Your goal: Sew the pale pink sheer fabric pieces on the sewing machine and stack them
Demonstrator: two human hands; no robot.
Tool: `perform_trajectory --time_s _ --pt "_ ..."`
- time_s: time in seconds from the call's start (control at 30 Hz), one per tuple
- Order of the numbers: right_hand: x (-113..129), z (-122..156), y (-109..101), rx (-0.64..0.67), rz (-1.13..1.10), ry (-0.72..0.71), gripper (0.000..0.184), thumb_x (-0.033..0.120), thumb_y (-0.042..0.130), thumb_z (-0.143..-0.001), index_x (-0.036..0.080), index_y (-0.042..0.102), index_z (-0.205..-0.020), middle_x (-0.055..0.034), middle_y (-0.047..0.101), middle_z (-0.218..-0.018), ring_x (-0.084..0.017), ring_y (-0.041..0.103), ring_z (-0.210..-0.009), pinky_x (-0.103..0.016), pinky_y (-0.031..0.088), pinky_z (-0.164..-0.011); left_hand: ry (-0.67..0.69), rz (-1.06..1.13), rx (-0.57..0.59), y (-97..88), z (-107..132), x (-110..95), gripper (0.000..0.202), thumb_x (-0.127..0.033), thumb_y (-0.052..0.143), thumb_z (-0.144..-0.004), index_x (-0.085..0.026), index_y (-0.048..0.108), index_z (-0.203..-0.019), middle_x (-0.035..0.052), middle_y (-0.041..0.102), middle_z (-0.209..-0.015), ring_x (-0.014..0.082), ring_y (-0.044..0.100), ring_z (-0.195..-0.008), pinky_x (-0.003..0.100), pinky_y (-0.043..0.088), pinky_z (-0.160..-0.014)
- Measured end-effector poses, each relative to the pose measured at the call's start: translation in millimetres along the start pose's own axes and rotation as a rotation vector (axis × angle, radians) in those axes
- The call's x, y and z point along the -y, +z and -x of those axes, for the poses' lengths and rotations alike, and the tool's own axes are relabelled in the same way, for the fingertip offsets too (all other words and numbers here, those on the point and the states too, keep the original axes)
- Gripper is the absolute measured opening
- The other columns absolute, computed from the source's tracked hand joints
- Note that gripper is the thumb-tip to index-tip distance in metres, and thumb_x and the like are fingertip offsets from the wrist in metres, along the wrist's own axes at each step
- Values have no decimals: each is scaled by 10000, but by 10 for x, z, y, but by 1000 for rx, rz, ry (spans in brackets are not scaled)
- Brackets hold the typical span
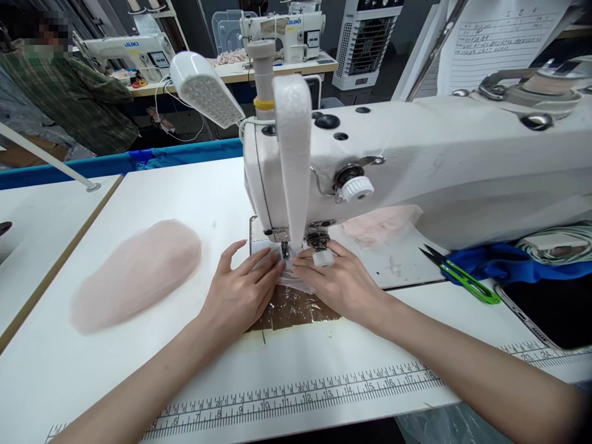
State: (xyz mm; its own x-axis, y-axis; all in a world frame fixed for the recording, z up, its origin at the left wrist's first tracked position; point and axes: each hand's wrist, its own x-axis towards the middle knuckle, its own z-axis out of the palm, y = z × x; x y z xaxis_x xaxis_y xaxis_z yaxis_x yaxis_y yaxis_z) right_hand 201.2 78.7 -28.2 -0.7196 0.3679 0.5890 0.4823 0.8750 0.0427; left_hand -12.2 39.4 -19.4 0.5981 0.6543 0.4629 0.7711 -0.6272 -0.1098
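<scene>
A small piece of sheer pale fabric [298,283] lies under the presser foot [285,249] of a white sewing machine [416,148]. My left hand [243,283] is at the left of the foot, its fingertips together on the fabric and its little finger raised apart; the thumb is hidden. From the right, my right hand [345,283] grips the same fabric with bent fingers close to the needle area, partly behind a white knob [323,258]. Both hands rest over a brown taped patch [300,308] of the table.
Sheer pink pieces [139,274] lie at left, and more pink fabric [382,225] lies behind my right hand. Green thread snips [467,277], blue cloth [504,262] and a phone [550,308] sit at right. A printed ruler [296,401] runs along the front. A person [69,92] works beyond.
</scene>
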Motion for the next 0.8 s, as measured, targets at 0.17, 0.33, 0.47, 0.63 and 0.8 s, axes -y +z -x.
perform_trajectory --time_s 0.17,0.33,0.47,0.63,0.8 --pt "-2 -14 14 26 38 7 287 5 471 -867 169 705 -893 -27 752 -804 -169 656 -740 -365 462 -892 -1 -5 -16 30 0 16 277 -138 486 -922 -185 655 -1136 52 712 -1129 232 639 -1092 520 265 -1093" --pt "-3 -29 -6 43 51 26 296 11 460 -870 161 713 -901 -34 749 -783 -181 654 -739 -370 470 -884 -2 4 -23 28 -9 23 288 -130 496 -911 -188 659 -1140 53 717 -1115 233 642 -1084 541 209 -1140" --pt "-8 -42 -28 52 48 24 297 -6 464 -849 146 717 -876 -57 746 -807 -202 656 -778 -368 481 -847 -1 11 1 15 -15 28 306 -128 479 -917 -191 646 -1165 58 709 -1134 231 643 -1084 562 214 -1140" --pt "-9 -39 -18 55 47 34 279 -1 484 -841 156 711 -885 -49 742 -819 -201 649 -767 -374 490 -837 -10 35 2 13 -15 33 324 -136 470 -922 -218 632 -1189 49 699 -1156 235 643 -1087 587 231 -1131" --pt "2 -36 -15 61 18 60 275 7 477 -858 149 711 -887 -65 738 -820 -211 647 -827 -374 483 -857 -3 13 -5 14 -14 30 298 -135 476 -924 -193 642 -1165 60 707 -1138 234 647 -1082 579 232 -1132"
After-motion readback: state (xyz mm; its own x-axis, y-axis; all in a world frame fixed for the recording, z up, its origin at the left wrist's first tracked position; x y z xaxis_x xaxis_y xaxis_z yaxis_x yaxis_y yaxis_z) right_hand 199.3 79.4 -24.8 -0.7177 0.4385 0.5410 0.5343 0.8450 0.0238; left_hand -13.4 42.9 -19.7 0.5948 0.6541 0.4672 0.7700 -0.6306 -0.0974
